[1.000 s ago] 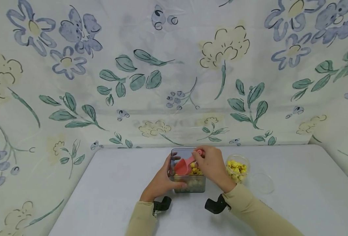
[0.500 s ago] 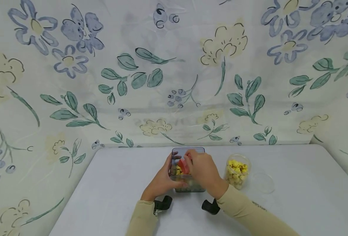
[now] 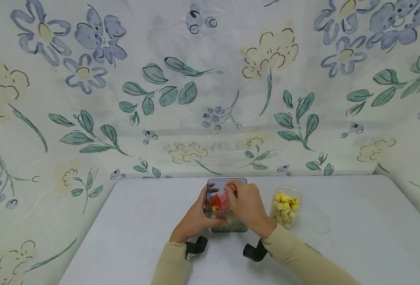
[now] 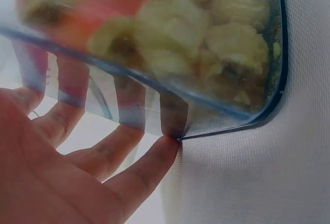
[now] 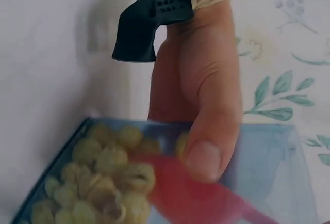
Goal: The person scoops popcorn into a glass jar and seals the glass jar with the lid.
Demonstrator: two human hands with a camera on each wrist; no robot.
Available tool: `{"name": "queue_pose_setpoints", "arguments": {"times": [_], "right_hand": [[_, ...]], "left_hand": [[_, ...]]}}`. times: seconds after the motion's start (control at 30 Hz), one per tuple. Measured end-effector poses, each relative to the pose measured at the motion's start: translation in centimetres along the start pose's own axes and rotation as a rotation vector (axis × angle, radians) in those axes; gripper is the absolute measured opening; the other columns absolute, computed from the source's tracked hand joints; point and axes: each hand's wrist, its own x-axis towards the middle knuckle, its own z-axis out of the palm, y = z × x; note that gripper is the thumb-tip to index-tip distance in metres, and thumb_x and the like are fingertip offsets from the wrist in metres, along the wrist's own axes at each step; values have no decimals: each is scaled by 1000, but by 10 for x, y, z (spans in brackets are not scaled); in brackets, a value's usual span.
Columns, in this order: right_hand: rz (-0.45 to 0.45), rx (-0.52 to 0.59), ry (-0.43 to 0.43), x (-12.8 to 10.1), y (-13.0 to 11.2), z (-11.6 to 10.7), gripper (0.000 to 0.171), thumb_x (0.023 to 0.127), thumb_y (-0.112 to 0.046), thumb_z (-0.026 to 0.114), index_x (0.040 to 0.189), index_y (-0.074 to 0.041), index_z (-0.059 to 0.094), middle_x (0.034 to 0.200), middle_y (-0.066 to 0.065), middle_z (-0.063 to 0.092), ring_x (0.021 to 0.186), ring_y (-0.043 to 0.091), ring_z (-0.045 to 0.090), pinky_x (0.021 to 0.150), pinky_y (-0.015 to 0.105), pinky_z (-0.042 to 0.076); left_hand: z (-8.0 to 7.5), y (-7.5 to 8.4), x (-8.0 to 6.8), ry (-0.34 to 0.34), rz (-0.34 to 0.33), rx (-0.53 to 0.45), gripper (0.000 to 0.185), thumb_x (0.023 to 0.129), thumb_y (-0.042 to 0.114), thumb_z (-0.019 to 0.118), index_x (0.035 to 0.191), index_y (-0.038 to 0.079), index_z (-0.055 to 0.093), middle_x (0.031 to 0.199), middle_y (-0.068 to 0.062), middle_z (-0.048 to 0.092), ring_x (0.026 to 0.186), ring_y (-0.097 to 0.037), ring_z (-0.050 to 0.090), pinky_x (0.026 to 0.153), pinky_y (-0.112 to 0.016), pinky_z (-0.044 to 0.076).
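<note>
A clear, bluish rectangular container with popcorn in it stands on the table. My left hand grips it from the left, the thumb on the front wall and the other fingers along the side. In the right wrist view the left thumb shows against the wall. Over the container's right side, my right hand pinches the handle of a coral-pink scoop. The scoop's bowl is inside, down among the popcorn. Part of the handle is hidden by the right fingers.
Just right of the container stands an open clear round jar full of yellow popcorn. A clear round lid lies flat beside it. Behind the white table hangs a flower-patterned cloth.
My right hand has moved left and lower over the container. The scoop's bowl tipped steeply, then came back flatter among the popcorn. The left hand keeps its grip in place.
</note>
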Motion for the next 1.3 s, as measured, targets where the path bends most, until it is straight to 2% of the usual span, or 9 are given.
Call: {"name": "queue_pose_setpoints", "arguments": {"times": [0.13,0.27,0.33,0.6,0.83,0.93,1.1,1.3], "right_hand": [[38,9,-45,4,1,-4,12,97,-8,67,95,3,71,60,0,58,46,3,42,43,20,35],[67,56,-118,7,2,-12,12,97,-9,66,96,2,72,57,-3,53,45,5,42,44,22,36],[110,101,-137,8,3,-17,12,97,-8,66,95,2,73,56,-4,52,45,7,43,45,22,36],[345,273,-96,12,8,-27,17,97,-12,65,98,3,74,60,10,65,47,14,55,44,24,37],[549,403,7,10,11,-26,19,97,-14,67,103,3,73,66,7,69,57,32,66,49,25,50],[582,459,53,8,13,-27,21,97,-13,67,106,5,72,68,8,69,60,32,68,53,26,53],[606,508,81,4,15,-29,21,98,-14,66,107,4,72,67,8,68,63,33,69,56,30,57],[593,546,95,3,16,-33,22,100,-14,64,107,6,71,66,9,67,59,27,68,59,34,58]], "left_hand": [[0,0,0,2,5,18,110,75,29,91,160,22,21,155,-4,40,118,-22,48,101,-46,43],[-1,1,0,-8,1,8,111,76,29,90,160,21,19,156,-5,38,130,-23,46,107,-50,41],[-1,1,0,-11,3,-1,112,76,28,90,161,19,17,157,-6,36,137,-23,42,110,-51,39],[-3,2,0,-14,-16,-23,111,76,26,90,160,25,18,157,-6,36,140,-23,40,112,-53,35],[-3,5,1,-28,-28,-50,109,76,25,90,159,28,19,157,-1,37,136,-22,45,110,-51,39],[-4,6,2,-31,-34,-61,111,75,24,90,160,26,18,155,3,38,137,-19,44,111,-48,38],[-4,4,2,-34,-41,-63,116,75,24,90,162,21,13,156,5,38,142,-18,37,114,-50,33],[-3,4,1,-17,-65,-45,118,73,27,92,162,26,13,159,6,34,144,-20,35,115,-52,32]]}}
